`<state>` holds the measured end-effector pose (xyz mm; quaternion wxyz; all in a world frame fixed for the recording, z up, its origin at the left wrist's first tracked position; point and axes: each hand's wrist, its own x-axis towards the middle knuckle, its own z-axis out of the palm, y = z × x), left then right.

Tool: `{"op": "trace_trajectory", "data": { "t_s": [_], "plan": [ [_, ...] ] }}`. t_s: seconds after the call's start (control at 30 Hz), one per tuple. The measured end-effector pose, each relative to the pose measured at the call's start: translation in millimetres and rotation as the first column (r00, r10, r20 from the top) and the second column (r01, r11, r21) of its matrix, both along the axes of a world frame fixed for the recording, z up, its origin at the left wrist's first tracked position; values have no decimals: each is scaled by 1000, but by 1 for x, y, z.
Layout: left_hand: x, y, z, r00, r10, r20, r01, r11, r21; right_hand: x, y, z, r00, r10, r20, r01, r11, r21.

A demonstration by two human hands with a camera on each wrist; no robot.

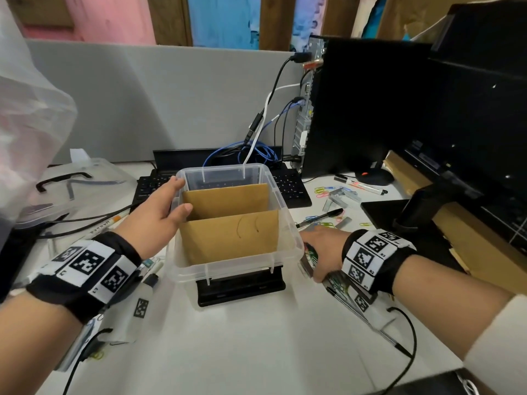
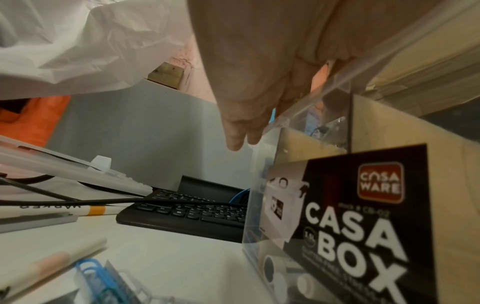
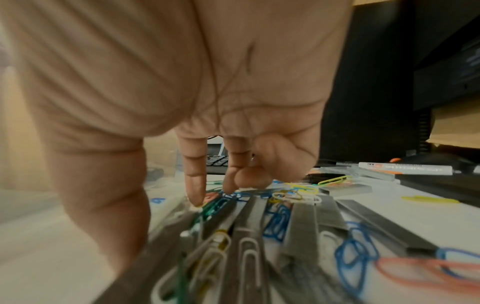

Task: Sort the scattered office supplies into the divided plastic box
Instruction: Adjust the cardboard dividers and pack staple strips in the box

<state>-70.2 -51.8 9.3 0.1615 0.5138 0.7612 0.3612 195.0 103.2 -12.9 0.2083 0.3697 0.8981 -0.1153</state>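
Note:
The clear plastic box [image 1: 281, 195] stands mid-desk with two brown cardboard dividers [image 1: 231, 238] across it; its compartments look bare. My left hand [image 1: 159, 212] grips the box's left rim, thumb inside, fingers outside; the left wrist view shows the same hand [image 2: 246, 92] along the labelled box [image 2: 363, 205]. My right hand [image 1: 322, 246] reaches down just right of the box. In the right wrist view its fingertips [image 3: 194, 195] touch a pile of coloured paper clips [image 3: 275, 222] and grey staple strips [image 3: 303, 218], the thumb apart and nothing plainly pinched.
More clips [image 1: 323, 191], staple strips [image 1: 342, 195], a black pen [image 1: 322, 216] and markers [image 1: 365, 186] lie at the right. A keyboard [image 1: 291, 186] and cables sit behind the box, a computer tower [image 1: 356, 109] and monitor [image 1: 470, 124] stand right. A marker [image 2: 64, 209] lies left.

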Motion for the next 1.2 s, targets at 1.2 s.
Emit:
{"op": "trace_trajectory", "data": {
  "t_s": [1.2],
  "plan": [
    [57, -5, 60, 938, -210, -275, 233, 971, 54, 18, 8, 79, 685, -46, -727, 74, 997, 6]
  ]
}}
